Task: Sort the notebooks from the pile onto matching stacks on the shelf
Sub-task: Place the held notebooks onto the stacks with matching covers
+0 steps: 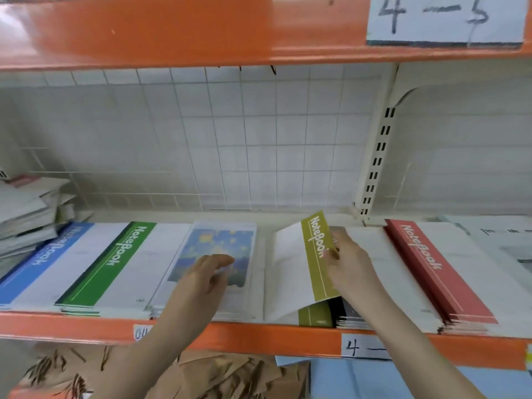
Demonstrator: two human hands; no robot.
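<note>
Shelf (86, 326) with an orange front edge, carrying notebook stacks in a row. The right hand (349, 263) pinches the olive-banded notebook (299, 263) by its right edge, holding it tilted above the olive stack (315, 316), whose front edge shows beneath it at 6 o'clock. The left hand (207, 276) hovers with fingers relaxed and slightly spread, holding nothing, over the illustrated-cover stack (218, 243). At 9 o'clock of that stack lie the green-banded stack (115, 260) and, farther left, the blue-banded stack (37, 263). At 3 o'clock of the right hand lies the red-banded stack (431, 269); a dark-covered stack (349, 315) sits just below the right wrist. A loose pile of notebooks (26, 214) rests at the shelf's far left. A paper label (444, 18) reading "4-5" hangs on the upper shelf edge.
</note>
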